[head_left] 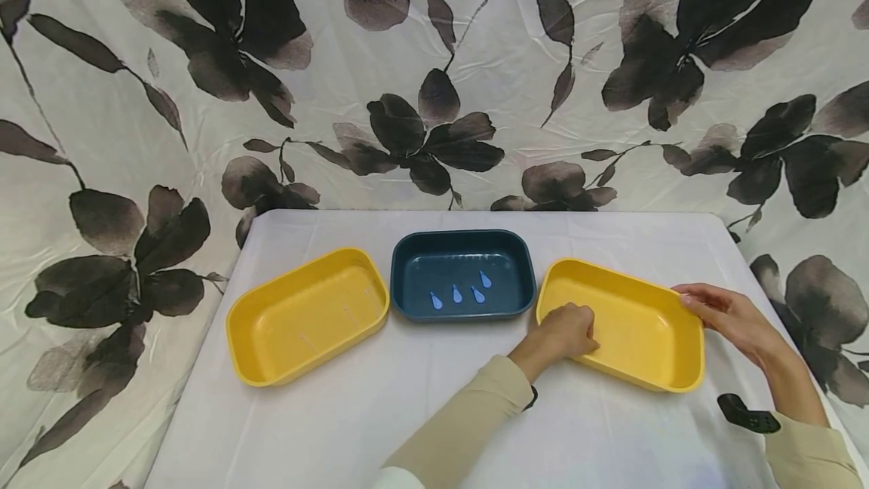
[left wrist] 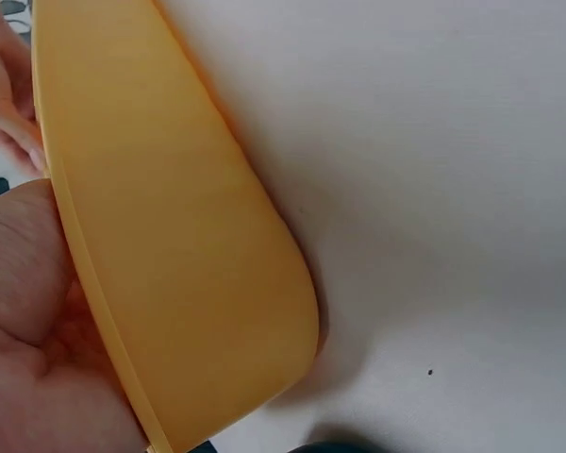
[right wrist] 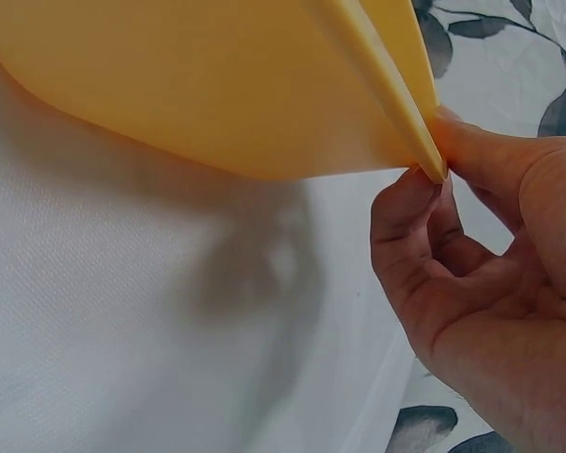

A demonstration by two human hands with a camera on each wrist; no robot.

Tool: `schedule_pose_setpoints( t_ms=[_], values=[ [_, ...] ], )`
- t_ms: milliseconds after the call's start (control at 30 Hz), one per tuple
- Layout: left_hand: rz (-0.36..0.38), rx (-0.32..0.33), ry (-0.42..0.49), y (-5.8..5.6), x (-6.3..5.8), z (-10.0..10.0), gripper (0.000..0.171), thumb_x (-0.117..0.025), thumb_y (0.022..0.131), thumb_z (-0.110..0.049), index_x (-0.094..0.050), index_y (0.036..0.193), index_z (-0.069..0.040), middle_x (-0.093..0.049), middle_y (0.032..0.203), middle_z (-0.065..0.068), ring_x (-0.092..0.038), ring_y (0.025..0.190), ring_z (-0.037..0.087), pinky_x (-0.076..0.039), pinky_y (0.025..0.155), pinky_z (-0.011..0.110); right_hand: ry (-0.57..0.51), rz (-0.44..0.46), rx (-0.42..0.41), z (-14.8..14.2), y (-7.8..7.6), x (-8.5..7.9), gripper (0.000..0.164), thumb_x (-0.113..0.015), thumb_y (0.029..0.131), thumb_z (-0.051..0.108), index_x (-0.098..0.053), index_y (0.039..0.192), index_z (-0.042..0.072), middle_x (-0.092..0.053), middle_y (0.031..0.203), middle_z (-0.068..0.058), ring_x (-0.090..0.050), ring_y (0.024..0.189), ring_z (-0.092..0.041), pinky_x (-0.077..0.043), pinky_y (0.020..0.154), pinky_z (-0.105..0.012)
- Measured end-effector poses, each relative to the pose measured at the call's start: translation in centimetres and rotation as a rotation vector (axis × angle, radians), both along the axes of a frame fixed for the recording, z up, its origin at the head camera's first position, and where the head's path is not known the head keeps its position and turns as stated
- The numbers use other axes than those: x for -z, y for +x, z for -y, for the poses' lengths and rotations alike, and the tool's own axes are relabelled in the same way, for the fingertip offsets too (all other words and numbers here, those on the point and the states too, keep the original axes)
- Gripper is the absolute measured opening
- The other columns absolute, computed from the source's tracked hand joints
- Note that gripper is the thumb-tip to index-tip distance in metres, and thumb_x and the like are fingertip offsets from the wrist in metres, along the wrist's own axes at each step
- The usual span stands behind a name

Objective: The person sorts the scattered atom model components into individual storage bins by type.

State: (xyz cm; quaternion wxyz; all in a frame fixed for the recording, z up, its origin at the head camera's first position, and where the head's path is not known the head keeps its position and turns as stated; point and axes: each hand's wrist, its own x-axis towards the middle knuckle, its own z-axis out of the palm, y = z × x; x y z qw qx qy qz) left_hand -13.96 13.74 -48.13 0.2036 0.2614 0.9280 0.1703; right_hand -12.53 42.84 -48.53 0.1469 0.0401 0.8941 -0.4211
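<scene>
My left hand (head_left: 560, 332) reaches over the near left side of the right-hand yellow tray (head_left: 634, 315), its fingers bent down inside. The fingertips are hidden in the left wrist view, and I cannot tell whether they pinch anything. At the tray's far right corner, my right hand (head_left: 736, 319) grips the rim. In the right wrist view, the thumb and bent fingers pinch the tray edge (right wrist: 401, 99) from either side. Several small blue teardrop-shaped pieces (head_left: 457, 293) lie apart from each other in the dark blue tray (head_left: 464, 238), left of my hands.
Another yellow tray (head_left: 261, 300) stands angled at the left, with a few faint pale strips (head_left: 349, 314) on its floor. All three trays rest on a white-covered table (head_left: 326, 429). Behind it hangs a floral cloth (head_left: 516, 96).
</scene>
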Motion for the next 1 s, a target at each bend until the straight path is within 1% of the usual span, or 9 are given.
schedule_pose_setpoints(
  t_ms=[133, 300, 400, 500, 633, 733, 867, 933, 1000],
  values=[
    [0.022, -0.008, -0.028, -0.1, 0.0, -0.1, 0.019, -0.080, 0.091, -0.026, -0.067, 0.079, -0.017, -0.059, 0.071, -0.009, -0.054, 0.067, 0.005, -0.041, 0.060, 0.019, -0.007, 0.001, 0.000, 0.1, 0.0, 0.0, 0.067, -0.055, 0.105, 0.046, -0.047, 0.147, -0.005, -0.060, 0.136, -0.016, -0.060, 0.095, 0.005, -0.052, 0.082, -0.014],
    [0.031, -0.004, -0.021, -0.1, 0.0, 0.0, 0.019, -0.080, 0.091, -0.024, -0.067, 0.078, -0.018, -0.059, 0.071, -0.010, -0.054, 0.067, 0.005, -0.041, 0.060, 0.018, -0.002, -0.003, 0.002, 0.1, 0.1, 0.1, 0.067, -0.055, 0.105, 0.046, -0.047, 0.147, -0.005, -0.058, 0.139, -0.020, -0.059, 0.095, 0.007, -0.051, 0.082, -0.013],
    [0.026, 0.004, -0.010, -0.2, 0.0, 0.0, 0.018, -0.078, 0.092, -0.024, -0.068, 0.079, -0.017, -0.059, 0.071, -0.010, -0.054, 0.068, 0.005, -0.041, 0.060, 0.018, -0.005, -0.006, 0.004, 0.1, 0.1, 0.1, 0.067, -0.055, 0.105, 0.046, -0.046, 0.147, -0.005, -0.058, 0.139, -0.019, -0.058, 0.095, 0.008, -0.051, 0.082, -0.013],
    [0.027, 0.015, 0.009, -0.1, 0.0, 0.2, 0.018, -0.075, 0.095, -0.025, -0.068, 0.081, -0.016, -0.059, 0.072, -0.009, -0.054, 0.068, 0.005, -0.040, 0.060, 0.017, -0.012, -0.006, 0.004, 0.1, 0.1, 0.1, 0.067, -0.056, 0.105, 0.046, -0.047, 0.147, -0.006, -0.062, 0.135, -0.011, -0.059, 0.095, 0.007, -0.052, 0.082, -0.013],
    [0.005, 0.035, 0.054, 0.0, 0.0, 0.4, 0.019, -0.072, 0.098, -0.026, -0.068, 0.083, -0.015, -0.058, 0.073, -0.009, -0.054, 0.069, 0.005, -0.040, 0.061, 0.015, -0.021, -0.007, 0.004, 0.1, 0.1, 0.1, 0.067, -0.056, 0.105, 0.046, -0.047, 0.147, -0.005, -0.063, 0.129, 0.002, -0.060, 0.095, 0.007, -0.052, 0.082, -0.014],
    [-0.023, 0.058, 0.100, 0.0, -0.2, 0.8, 0.018, -0.071, 0.099, -0.025, -0.069, 0.084, -0.014, -0.057, 0.072, -0.009, -0.053, 0.068, 0.004, -0.039, 0.060, 0.013, -0.030, -0.012, 0.005, 0.0, 0.1, 0.1, 0.067, -0.057, 0.104, 0.046, -0.047, 0.146, -0.006, -0.062, 0.122, 0.014, -0.059, 0.095, 0.007, -0.052, 0.082, -0.013],
    [-0.012, 0.072, 0.175, 0.2, -0.4, 1.5, 0.015, -0.071, 0.100, -0.023, -0.069, 0.088, -0.013, -0.057, 0.070, -0.009, -0.052, 0.066, 0.003, -0.038, 0.059, 0.012, -0.054, -0.023, 0.003, -0.1, 0.2, 0.1, 0.065, -0.057, 0.105, 0.044, -0.048, 0.145, -0.006, -0.057, 0.113, 0.029, -0.060, 0.095, 0.006, -0.052, 0.082, -0.013],
    [-0.005, 0.075, 0.211, 0.2, -0.5, 1.8, 0.014, -0.070, 0.100, -0.022, -0.068, 0.090, -0.012, -0.057, 0.069, -0.010, -0.052, 0.066, 0.002, -0.038, 0.059, 0.011, -0.064, -0.028, 0.000, -0.1, 0.2, 0.2, 0.063, -0.058, 0.105, 0.043, -0.049, 0.144, -0.006, -0.056, 0.110, 0.033, -0.060, 0.095, 0.006, -0.052, 0.082, -0.013],
    [-0.006, 0.075, 0.245, 0.3, -0.6, 2.2, 0.013, -0.070, 0.100, -0.021, -0.068, 0.091, -0.012, -0.056, 0.070, -0.009, -0.051, 0.067, 0.002, -0.037, 0.060, 0.011, -0.068, -0.031, -0.003, -0.2, 0.2, 0.2, 0.062, -0.058, 0.105, 0.042, -0.049, 0.143, -0.006, -0.056, 0.109, 0.034, -0.060, 0.095, 0.006, -0.052, 0.082, -0.013]
  ],
)
